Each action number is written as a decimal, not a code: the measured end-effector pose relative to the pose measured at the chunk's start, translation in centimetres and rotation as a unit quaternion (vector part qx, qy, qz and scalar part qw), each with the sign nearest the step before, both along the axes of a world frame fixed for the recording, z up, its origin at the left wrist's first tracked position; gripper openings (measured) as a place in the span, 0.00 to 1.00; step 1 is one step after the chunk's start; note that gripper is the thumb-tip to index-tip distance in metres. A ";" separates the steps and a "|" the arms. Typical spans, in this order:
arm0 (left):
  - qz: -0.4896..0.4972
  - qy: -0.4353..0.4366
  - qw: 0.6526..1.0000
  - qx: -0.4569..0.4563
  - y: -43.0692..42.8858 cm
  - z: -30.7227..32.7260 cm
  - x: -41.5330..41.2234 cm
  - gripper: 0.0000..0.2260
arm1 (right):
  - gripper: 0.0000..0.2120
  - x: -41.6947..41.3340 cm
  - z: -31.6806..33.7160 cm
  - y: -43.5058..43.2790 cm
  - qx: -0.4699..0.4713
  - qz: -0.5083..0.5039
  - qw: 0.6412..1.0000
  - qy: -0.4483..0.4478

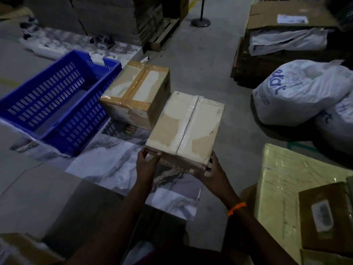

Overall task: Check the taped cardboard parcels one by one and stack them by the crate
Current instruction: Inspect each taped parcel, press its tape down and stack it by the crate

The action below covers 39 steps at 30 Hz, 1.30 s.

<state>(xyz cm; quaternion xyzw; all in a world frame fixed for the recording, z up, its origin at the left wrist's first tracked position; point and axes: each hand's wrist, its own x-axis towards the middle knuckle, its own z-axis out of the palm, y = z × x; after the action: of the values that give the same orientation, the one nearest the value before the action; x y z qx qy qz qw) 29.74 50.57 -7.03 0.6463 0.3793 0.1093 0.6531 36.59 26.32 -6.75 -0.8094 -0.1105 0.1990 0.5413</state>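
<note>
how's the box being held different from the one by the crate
Held versus resting: the left hand and right hand grip the pale cardboard parcel, while the tan cardboard parcel stands untouched beside the blue plastic crate. Tape: clear on the pale parcel, brown on the tan one. Both are sealed.

The crate [57, 104] sits at the left, on sheets [114, 165] spread over the floor. One taped parcel [135, 92] stands just to its right. Nearer me and further right, a second parcel [185, 129] is held between the left hand [148, 163] and the right hand [212, 173]. I can't tell whether it touches the first. Sacks [298, 92] lie at the far right, with a wrapped box [286, 188] in front of them.
</note>
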 end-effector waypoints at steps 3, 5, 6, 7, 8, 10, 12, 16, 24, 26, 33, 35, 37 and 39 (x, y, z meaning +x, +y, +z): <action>0.045 0.010 0.999 0.018 0.0 0.2 1.7 0.27 | 0.51 1.1 -1.4 0.8 -0.044 -0.036 0.998 -0.014; 0.048 0.007 0.998 0.032 0.5 0.4 3.2 0.25 | 0.47 2.6 -1.7 1.9 -0.057 -0.057 0.996 -0.032; 0.042 0.010 0.998 0.037 0.9 0.5 3.8 0.24 | 0.47 3.5 -1.7 2.5 -0.056 -0.058 0.996 -0.037; 0.031 0.011 0.999 0.041 1.4 0.7 4.5 0.23 | 0.47 4.3 -1.9 3.1 -0.047 -0.056 0.997 -0.040; 0.018 0.010 0.999 0.039 1.8 0.8 5.2 0.22 | 0.47 5.1 -1.8 3.5 -0.041 -0.056 0.997 -0.037; -0.009 0.015 0.999 0.036 2.8 0.7 6.5 0.23 | 0.46 7.0 -2.0 4.1 -0.034 -0.054 0.997 -0.044; -0.034 0.026 0.998 0.041 3.8 0.3 7.7 0.25 | 0.46 8.9 -2.2 4.3 -0.026 -0.043 0.998 -0.046; -0.059 0.024 0.998 -0.026 4.2 1.5 9.8 0.19 | 0.46 11.8 -1.6 4.9 -0.016 -0.034 0.999 -0.021; -0.147 0.019 0.989 -0.028 1.6 2.1 11.3 0.32 | 0.34 15.1 -0.8 6.9 -0.004 -0.010 0.999 -0.053; -0.156 0.036 0.987 -0.023 1.5 1.9 11.1 0.35 | 0.37 15.4 -1.0 6.9 0.006 -0.013 0.998 -0.053; -0.206 0.057 0.977 0.020 1.4 2.2 8.1 0.22 | 0.45 14.6 -2.0 7.2 0.024 -0.043 0.999 -0.021; -0.209 0.082 0.974 0.042 1.5 2.1 7.1 0.27 | 0.41 13.1 -1.6 7.5 0.002 -0.060 0.998 -0.013; -0.237 0.089 0.964 0.086 1.1 2.3 5.9 0.27 | 0.39 10.5 -2.3 7.2 -0.037 -0.062 0.997 -0.015; -0.274 0.083 0.949 0.133 0.2 2.6 4.5 0.26 | 0.42 7.0 -3.3 6.4 -0.071 -0.060 0.996 -0.001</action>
<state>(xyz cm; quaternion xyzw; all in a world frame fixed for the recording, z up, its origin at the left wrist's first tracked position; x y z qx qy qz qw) 34.29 50.80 -4.43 0.8132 0.2223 -0.0783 0.5321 43.56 32.72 -10.07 -0.8511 -0.0476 0.1728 0.4935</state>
